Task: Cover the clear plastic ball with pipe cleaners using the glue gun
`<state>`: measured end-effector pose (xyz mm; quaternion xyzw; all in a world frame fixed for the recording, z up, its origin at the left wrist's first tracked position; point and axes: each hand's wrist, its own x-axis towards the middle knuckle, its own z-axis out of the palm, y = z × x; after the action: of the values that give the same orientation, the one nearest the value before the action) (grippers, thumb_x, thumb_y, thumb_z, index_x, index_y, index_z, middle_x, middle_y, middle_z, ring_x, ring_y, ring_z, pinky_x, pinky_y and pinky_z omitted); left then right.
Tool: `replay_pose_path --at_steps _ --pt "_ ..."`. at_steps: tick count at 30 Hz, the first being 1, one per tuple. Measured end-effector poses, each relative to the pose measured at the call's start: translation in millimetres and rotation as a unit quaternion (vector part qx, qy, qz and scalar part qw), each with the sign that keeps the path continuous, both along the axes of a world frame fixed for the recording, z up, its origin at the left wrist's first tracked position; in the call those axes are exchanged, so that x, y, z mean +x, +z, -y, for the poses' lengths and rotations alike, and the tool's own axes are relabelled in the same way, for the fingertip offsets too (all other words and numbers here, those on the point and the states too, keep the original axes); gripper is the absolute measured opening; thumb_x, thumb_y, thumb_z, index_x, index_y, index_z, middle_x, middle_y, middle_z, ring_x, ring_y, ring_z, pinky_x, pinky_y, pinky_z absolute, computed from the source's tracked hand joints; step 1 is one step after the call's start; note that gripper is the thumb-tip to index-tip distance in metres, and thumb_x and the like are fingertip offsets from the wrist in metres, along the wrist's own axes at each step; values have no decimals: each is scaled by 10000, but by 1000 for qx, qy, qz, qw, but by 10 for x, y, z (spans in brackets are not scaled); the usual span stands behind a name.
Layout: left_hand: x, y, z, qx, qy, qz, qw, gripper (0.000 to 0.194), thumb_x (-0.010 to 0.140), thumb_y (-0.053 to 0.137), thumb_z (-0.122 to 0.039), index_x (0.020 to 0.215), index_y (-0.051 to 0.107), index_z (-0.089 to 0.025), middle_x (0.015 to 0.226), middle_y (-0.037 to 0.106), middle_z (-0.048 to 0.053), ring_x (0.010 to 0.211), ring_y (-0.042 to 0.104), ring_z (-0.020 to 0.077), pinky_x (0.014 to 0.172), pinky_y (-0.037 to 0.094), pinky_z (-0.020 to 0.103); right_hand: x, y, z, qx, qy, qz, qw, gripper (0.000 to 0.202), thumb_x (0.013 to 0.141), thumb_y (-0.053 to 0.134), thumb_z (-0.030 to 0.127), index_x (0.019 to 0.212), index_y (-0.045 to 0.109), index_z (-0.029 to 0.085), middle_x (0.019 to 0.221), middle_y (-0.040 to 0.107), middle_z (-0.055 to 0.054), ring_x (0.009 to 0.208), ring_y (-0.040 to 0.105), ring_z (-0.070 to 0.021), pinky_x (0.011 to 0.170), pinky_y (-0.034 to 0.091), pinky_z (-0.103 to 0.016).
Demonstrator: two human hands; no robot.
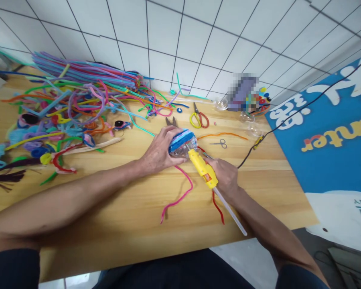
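Yellow glue gun [203, 168] meets blue-striped ball [182, 143]

The left grip [162, 149] is closed around the ball, fingers over its top and thumb beneath, holding it above the middle of the tabletop [123, 216]. Blue and pale strands band the ball's upper part; lower down it looks clear and glossy. The right grip [225, 174] is wrapped around the glue gun, whose nozzle points at the ball's lower right side; whether the tip touches, I cannot tell. A whitish glue stick [230, 212] juts out of the gun's back end, down and to the right.

Close below the ball, a pink fuzzy stem [190, 188] curves toward the near edge. A red stem [218, 208] lies below and to the right of it, and an orange stem [222, 135] stretches off to its right. Just behind the ball are pliers [170, 121], jaws apart. Behind and to the right lie yellow-and-red scissors [199, 119], with small metal scissors [220, 143] to the right.

Well to the left of the ball spreads a tangled heap of coloured stems [78, 108], with a long bundle of stems [87, 73] behind it. Far to the ball's right, a black cord [291, 120] crosses in front of a blue lettered board [289, 172].
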<state>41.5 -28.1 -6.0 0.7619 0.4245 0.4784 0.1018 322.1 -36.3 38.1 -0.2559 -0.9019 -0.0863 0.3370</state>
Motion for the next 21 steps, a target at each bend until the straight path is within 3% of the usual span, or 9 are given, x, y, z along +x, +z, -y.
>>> replay_pose_path --at_steps 10,21 --pt "-21 -18 -7 -26 -7 -3 1000 1024 730 990 -389 1593 443 -316 1530 564 157 1456 573 387 1203 538 603 -108 -19 122 -8 5 61 998 283 1130 531 340 1202 760 191 900 811 -61 805 736 -178 804 543 -308" --pt "-10 3 -5 -19 2 -8 1000 969 768 966 -368 1581 445 -292 1514 574 156 1455 569 367 1218 525 591 -71 16 78 12 -2 46 999 212 1101 569 270 1161 757 193 836 799 -46 737 708 -165 746 523 -294"
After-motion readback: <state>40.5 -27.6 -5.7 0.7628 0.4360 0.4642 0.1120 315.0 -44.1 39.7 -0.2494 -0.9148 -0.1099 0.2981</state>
